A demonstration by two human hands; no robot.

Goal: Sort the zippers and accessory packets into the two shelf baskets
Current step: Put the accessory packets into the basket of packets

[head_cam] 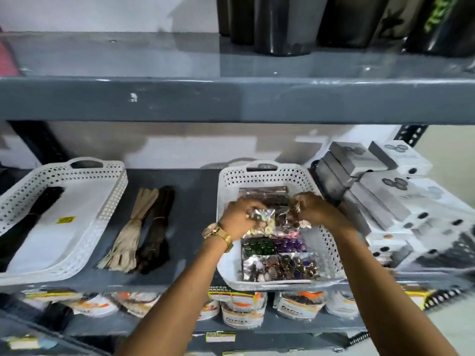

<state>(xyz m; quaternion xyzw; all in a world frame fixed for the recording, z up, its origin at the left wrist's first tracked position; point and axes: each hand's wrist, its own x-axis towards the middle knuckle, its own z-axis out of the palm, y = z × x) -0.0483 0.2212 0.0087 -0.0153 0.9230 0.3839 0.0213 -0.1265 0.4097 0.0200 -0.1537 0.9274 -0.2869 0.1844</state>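
Note:
Two white perforated baskets stand on the grey shelf. The left basket (110, 201) holds one bundle of black zippers (33, 214) along its left side. Between the baskets lie a beige zipper bundle (131, 227) and a dark brown zipper bundle (156, 227). The right basket (329, 242) holds several clear accessory packets (280, 260) of coloured buttons and beads. Both hands are inside the right basket. My left hand (239, 217), with a gold watch on the wrist, grips a clear packet (264, 214). My right hand (313, 209) pinches a small packet (298, 208) above the pile.
Grey and white boxes (385, 191) are stacked at the right of the shelf, close to the right basket. Black containers (282, 24) stand on the shelf above. Packaged goods (241, 309) line the shelf below. The upper shelf's front edge (231, 101) hangs over the baskets.

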